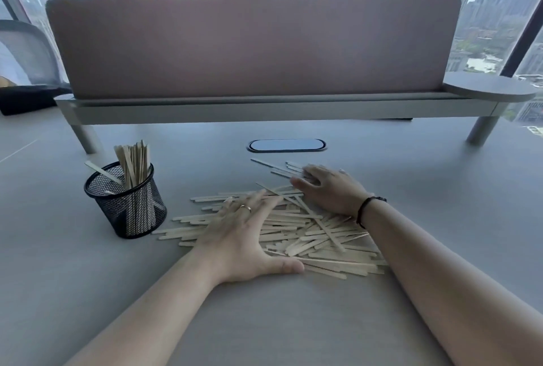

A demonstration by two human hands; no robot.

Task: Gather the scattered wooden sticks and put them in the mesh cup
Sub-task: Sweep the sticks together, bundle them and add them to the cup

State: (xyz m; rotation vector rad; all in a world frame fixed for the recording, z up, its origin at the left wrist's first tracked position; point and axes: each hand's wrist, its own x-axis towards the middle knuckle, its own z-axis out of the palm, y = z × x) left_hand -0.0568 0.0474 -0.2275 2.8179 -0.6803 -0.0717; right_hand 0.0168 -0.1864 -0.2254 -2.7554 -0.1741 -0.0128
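Observation:
A pile of pale wooden sticks point(296, 227) lies scattered on the grey table in front of me. My left hand point(241, 236) rests flat on the pile's left part, fingers spread, a ring on one finger. My right hand point(329, 189) lies palm down at the pile's far right edge, its fingertips over a few stray sticks point(273, 166) that point to the far left. A black mesh cup point(126, 198) stands to the left of the pile, holding a bundle of upright sticks point(135, 160) and one leaning stick.
A raised shelf with a pink-brown divider panel point(252, 45) runs across the table behind the pile. An oval cable port point(286, 145) sits in the table point(293, 321) just beyond my right hand. A chair and a black object point(26, 98) are at the far left.

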